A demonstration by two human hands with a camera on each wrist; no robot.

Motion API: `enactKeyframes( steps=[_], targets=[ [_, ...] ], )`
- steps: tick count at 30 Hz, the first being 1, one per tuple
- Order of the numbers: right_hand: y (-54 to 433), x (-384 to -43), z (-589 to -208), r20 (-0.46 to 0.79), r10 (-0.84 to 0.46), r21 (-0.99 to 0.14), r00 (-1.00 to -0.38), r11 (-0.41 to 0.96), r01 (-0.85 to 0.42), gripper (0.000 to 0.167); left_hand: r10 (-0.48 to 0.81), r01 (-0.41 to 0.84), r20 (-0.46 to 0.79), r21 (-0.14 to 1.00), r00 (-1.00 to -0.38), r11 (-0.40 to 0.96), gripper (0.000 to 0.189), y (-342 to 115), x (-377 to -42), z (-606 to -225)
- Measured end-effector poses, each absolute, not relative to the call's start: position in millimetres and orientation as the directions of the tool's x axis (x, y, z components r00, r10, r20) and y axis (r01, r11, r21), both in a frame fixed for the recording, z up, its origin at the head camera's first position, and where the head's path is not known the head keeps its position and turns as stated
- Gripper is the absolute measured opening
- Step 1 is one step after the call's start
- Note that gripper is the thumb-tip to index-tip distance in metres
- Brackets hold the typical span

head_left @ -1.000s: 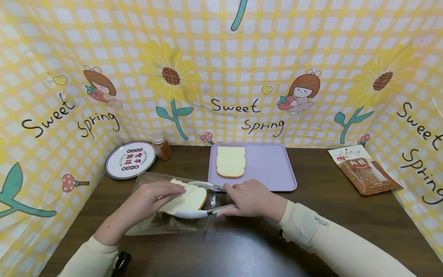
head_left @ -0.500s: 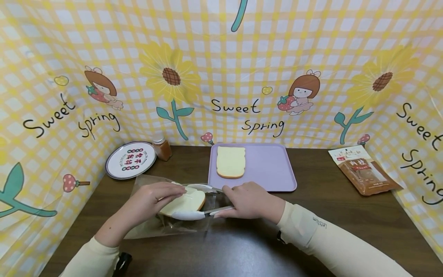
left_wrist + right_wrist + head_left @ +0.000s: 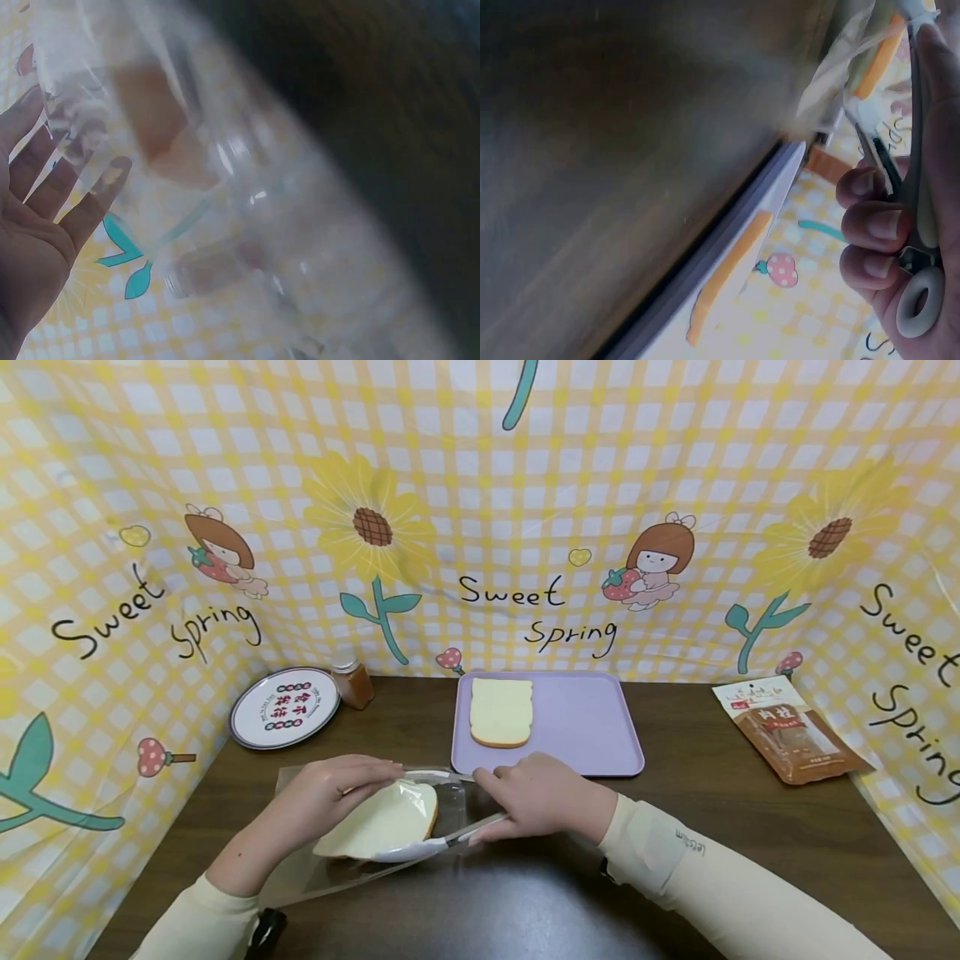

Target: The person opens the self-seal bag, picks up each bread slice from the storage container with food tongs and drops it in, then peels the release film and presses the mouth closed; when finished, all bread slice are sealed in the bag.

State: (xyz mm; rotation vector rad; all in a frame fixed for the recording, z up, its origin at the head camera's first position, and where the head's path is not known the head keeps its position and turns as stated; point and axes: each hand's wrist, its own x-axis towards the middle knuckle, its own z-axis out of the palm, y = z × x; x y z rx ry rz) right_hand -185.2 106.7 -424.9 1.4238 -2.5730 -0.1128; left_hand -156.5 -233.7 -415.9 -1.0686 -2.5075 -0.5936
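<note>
My right hand [image 3: 543, 802] grips metal tongs [image 3: 920, 304] with white tips, their arms spread apart. A bread slice [image 3: 367, 822] with a thin brown crust lies between the tong tips, inside the mouth of a clear plastic bag [image 3: 300, 872]. Over the bag's far side, my left hand [image 3: 330, 789] has its fingertips right by the far tong tip. In the left wrist view its fingers [image 3: 112, 180] are spread and nearly straight, against the clear film. The left hand covers part of the slice in the head view.
A second bread slice [image 3: 501, 714] lies on the left of a purple tray [image 3: 585, 727]. Behind the bag are a white plate [image 3: 251, 718] with red lettering and a jar [image 3: 352, 685] of brown powder. A brown food packet [image 3: 795, 735] lies far right.
The slice and bag have shifted left and toward the table's near side. The bag's mouth has spread wider, the near tong tip has moved nearer, and film now covers more of the slice.
</note>
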Motion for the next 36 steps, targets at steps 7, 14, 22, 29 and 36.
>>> enactKeyframes(
  steps=[7,14,22,29,36],
  targets=[
    [115,-193,-419,0.17,-0.865,0.19,-0.472,0.499,-0.846,0.07,0.584,0.735,0.477,0.229,-0.657,0.639,0.036,-232,-157,-414],
    [111,-193,-420,0.161,-0.866,0.201,-0.473,0.498,-0.844,0.071,0.596,0.744,0.462,0.27,-0.657,0.611,0.036,-228,-157,-415],
    [103,-194,-420,0.223,-0.865,0.241,-0.449,0.495,-0.835,0.074,0.611,0.742,0.434,0.262,-0.662,0.618,0.037,-226,-157,-415],
    [90,-193,-421,0.28,-0.857,0.293,-0.433,0.506,-0.811,0.074,0.603,0.731,0.438,0.226,-0.666,0.644,0.037,-228,-158,-417],
    [78,-194,-422,0.284,-0.84,0.327,-0.462,0.538,-0.777,0.078,0.58,0.712,0.449,0.217,-0.68,0.667,0.034,-233,-162,-420]
  ],
)
